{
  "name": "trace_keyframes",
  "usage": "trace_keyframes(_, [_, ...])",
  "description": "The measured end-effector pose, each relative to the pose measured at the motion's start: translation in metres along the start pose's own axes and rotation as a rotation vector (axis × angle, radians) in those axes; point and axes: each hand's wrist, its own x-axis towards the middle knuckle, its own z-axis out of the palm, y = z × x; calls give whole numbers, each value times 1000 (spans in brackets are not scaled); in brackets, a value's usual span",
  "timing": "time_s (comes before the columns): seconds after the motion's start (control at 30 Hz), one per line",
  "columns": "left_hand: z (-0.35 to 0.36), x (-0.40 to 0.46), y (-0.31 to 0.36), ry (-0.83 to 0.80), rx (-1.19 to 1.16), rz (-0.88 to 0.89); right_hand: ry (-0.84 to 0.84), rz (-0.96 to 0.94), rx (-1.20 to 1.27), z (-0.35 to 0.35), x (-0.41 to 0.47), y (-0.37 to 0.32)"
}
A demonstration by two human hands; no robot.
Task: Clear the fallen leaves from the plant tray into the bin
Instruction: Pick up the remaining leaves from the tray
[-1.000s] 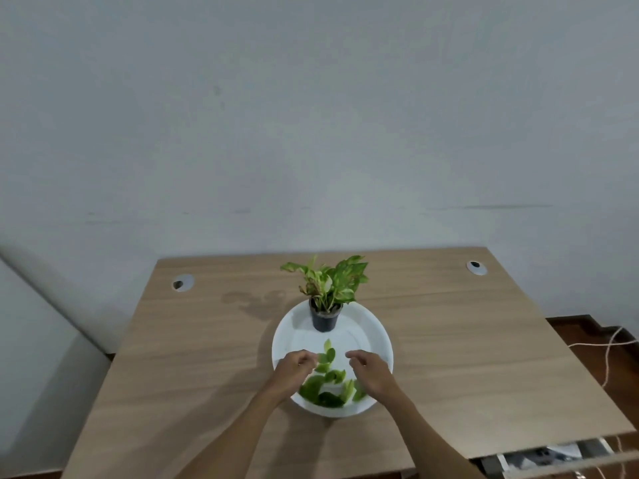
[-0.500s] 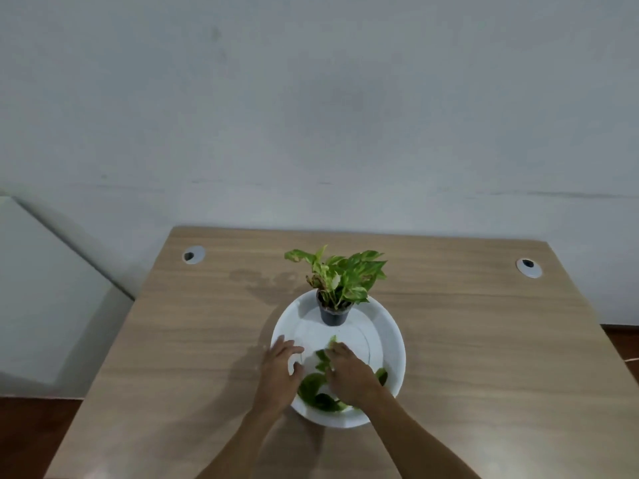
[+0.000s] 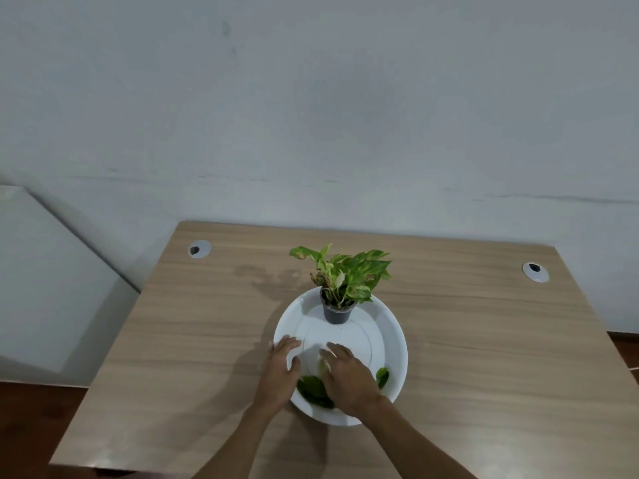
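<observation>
White tray [image 3: 390,326] is occupied by potted plant [image 3: 340,285] at back, green leaves [image 3: 313,390] at front. Leaves are covered by right hand [image 3: 347,378], fingers spread; left hand [image 3: 278,369] is laid flat, spread, on tray's left rim.

Matt wood-grain table [image 3: 484,357], smooth white plastic tray [image 3: 394,335], black plastic pot [image 3: 336,314]

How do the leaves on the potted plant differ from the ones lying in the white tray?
The plant leaves stand up on stems from the black pot, at the tray's far side; the loose leaves lie flat at the tray's near side. Plant leaves are pale and mottled; loose ones look darker green and are partly covered by the right hand. Both are green.
</observation>
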Motion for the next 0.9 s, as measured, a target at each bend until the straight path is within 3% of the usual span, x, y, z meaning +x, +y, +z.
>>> trace_keyframes(0.23, [4, 2, -10, 19, 41, 37, -245, -277, -140, 22, -21, -26])
trace_keyframes(0.37, [1, -1, -8, 38, 19, 36, -276, -219, -53, 14, -43, -3])
trace_keyframes(0.5, [0, -15, -2, 179, 80, 59, -256, -175, -14, -10, -49, 13])
trace_keyframes(0.63, [4, -25, 1, 196, -17, -90, -188, -112, -27, -13, -37, 13])
trace_keyframes(0.9, [4, -19, 9, 285, -106, -229, -312, -257, -129, 18, -27, -19])
